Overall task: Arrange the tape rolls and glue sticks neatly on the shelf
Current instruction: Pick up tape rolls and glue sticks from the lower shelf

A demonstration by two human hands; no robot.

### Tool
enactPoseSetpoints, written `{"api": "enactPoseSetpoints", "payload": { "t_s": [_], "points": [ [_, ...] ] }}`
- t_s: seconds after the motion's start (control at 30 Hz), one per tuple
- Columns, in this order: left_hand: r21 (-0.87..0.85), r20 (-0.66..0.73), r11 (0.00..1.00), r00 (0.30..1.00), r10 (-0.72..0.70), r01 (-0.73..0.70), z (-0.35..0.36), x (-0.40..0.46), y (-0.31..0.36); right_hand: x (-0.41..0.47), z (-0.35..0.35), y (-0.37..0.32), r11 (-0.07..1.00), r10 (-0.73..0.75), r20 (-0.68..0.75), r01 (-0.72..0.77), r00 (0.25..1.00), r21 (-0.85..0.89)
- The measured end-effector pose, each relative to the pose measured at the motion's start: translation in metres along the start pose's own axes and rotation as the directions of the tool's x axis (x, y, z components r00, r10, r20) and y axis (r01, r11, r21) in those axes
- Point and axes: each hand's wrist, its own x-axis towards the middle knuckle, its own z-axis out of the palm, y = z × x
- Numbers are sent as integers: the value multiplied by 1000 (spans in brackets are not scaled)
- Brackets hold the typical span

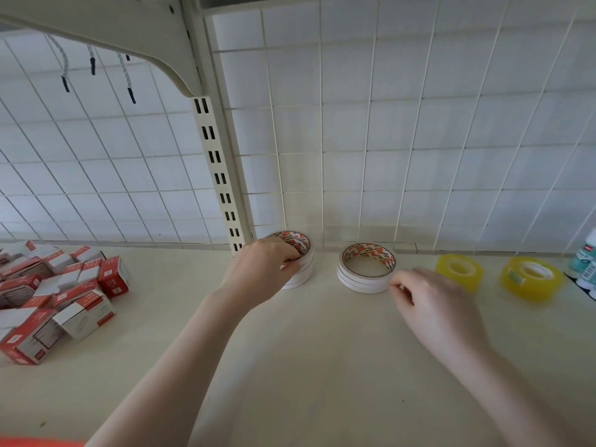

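Two stacks of white tape rolls with orange-printed cores stand at the back of the cream shelf (306, 350). My left hand (263, 271) grips the left stack (301, 269), fingers curled over its rim. The right stack (364, 269) stands free, and my right hand (432, 301) hovers just right of it with fingers loosely curled, holding nothing. Two yellow tape rolls, one (459, 274) nearer and one (530, 279) farther right, lie flat along the back. Glue bottles (588, 262) show at the right edge, partly cut off.
A heap of red and white small boxes (54, 295) covers the shelf's left part. A wire grid back panel (387, 140) and a slotted upright post (219, 175) rise behind the tape. A shelf bracket (129, 37) hangs overhead at left.
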Motion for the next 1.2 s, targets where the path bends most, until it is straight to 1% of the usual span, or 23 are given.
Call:
{"api": "enactPoseSetpoints", "payload": {
  "t_s": [0.1, 0.17, 0.33, 0.43, 0.6, 0.7, 0.73, 0.8, 0.87, 0.9, 1.0, 1.13, 1.2],
  "points": [
    [16, 15, 1000, 1000, 3, -4, 0, 1, -1, 9, 2, 4, 998, -38, -80, 42, 996, 42],
    [12, 21, 1000, 1000, -3, 3, 0, 1, -1, 14, 3, 4, 995, -66, -77, 71, 995, 66],
    [-1, 60, 1000, 998, 1, -1, 0, 3, -3, 19, 7, -1, 990, -130, -2, 130, 992, 63],
    [-25, 84, 1000, 996, 7, -5, -1, 3, -3, 21, 9, -1, 988, -151, 75, 148, 986, 41],
    [-45, 81, 998, 996, 35, -31, -4, 1, -1, 24, 11, -1, 986, -161, 199, 165, 967, -3],
    [-15, 90, 999, 995, 30, -29, -5, 1, -2, 30, 13, 0, 974, -221, 198, 226, 955, -5],
    [-12, 93, 999, 995, 32, -31, -4, 1, -3, 33, 11, -1, 971, -231, 224, 237, 947, -3],
    [-20, 99, 999, 995, 32, -30, -4, 2, -4, 37, 9, -2, 969, -235, 268, 245, 934, -5],
    [-31, 94, 999, 995, 36, -33, -3, 2, -5, 40, 7, -4, 965, -250, 281, 261, 927, -2],
    [-34, 90, 999, 995, 41, -38, -2, 2, -6, 39, 7, -4, 966, -251, 264, 258, 931, 10],
    [-34, 88, 998, 995, 46, -43, 1, 3, -9, 39, 10, -2, 967, -250, 296, 250, 922, 35],
    [-42, 81, 998, 996, 42, -38, 3, 2, -11, 42, 14, 0, 955, -297, 289, 290, 910, 65],
    [-34, 75, 999, 996, 44, -42, 2, 2, -10, 43, 15, -3, 954, -298, 329, 292, 896, 69]
  ]
}}
